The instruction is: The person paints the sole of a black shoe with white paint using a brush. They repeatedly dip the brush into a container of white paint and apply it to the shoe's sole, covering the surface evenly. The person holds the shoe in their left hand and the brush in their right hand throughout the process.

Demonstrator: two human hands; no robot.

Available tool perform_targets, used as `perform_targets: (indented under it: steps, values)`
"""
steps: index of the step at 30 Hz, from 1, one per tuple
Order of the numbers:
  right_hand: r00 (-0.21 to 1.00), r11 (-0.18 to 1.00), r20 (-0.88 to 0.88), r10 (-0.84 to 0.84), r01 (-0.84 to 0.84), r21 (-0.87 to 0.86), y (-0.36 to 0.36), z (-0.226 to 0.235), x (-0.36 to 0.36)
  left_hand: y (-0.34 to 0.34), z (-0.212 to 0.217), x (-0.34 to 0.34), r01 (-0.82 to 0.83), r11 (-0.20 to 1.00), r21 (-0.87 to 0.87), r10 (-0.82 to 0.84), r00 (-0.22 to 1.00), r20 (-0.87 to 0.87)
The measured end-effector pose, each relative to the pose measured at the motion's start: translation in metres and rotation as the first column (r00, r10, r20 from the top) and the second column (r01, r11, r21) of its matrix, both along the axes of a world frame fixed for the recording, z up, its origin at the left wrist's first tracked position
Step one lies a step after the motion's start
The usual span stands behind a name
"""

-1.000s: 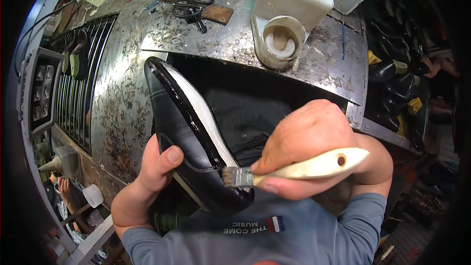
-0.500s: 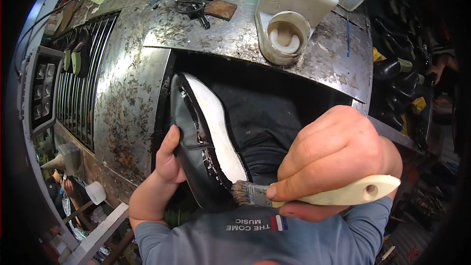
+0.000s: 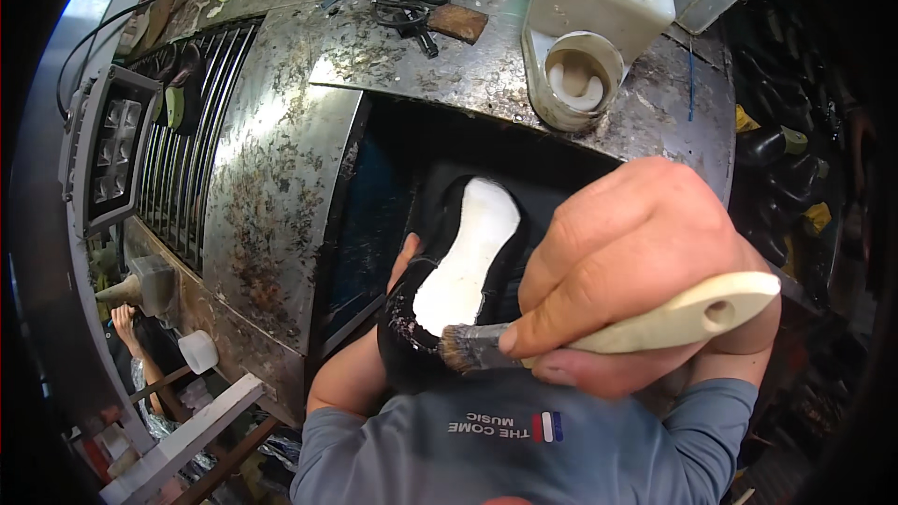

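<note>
As brush (image 3: 664, 321) touches shoe (image 3: 456, 285) | sole (image 3: 475, 238) up | long axis slants away rightward

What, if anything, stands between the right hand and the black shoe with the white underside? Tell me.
Only the flat, cream-handled brush that the right hand holds; its brown bristles appear to touch the black shoe at its near end. Nothing else visible stands between.

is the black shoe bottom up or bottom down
Bottom up: the black shoe shows its white underside to the camera.
</note>
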State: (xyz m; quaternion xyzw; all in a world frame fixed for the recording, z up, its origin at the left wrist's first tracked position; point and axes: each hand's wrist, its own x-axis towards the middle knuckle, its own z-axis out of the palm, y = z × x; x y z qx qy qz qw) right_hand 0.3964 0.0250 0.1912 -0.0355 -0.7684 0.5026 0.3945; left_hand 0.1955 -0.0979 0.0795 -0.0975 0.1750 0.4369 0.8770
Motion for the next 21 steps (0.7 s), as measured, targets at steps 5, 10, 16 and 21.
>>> perform_targets:
  steps: [5,10,16,21]
  values:
    - [0.990,0.990,-0.025,0.137,-0.138,-0.019,0.013,-0.006,-0.012,-0.005,0.000,0.008,0.011,1.000,-0.011,-0.011,1.000,0.016]
    - [0.973,0.962,-0.009,0.231,-0.230,-0.150,0.017,-0.019,-0.018,-0.008,-0.002,0.015,0.054,0.998,-0.035,-0.053,0.998,0.019]
    - [0.909,0.895,0.220,0.355,-0.262,-0.362,0.025,-0.016,-0.013,-0.021,0.002,0.007,0.059,0.996,-0.063,-0.059,0.998,0.005]
    - [0.904,0.897,0.218,0.368,-0.283,-0.339,0.026,-0.021,-0.012,-0.020,0.002,0.008,0.085,0.994,-0.067,-0.085,0.996,0.001]
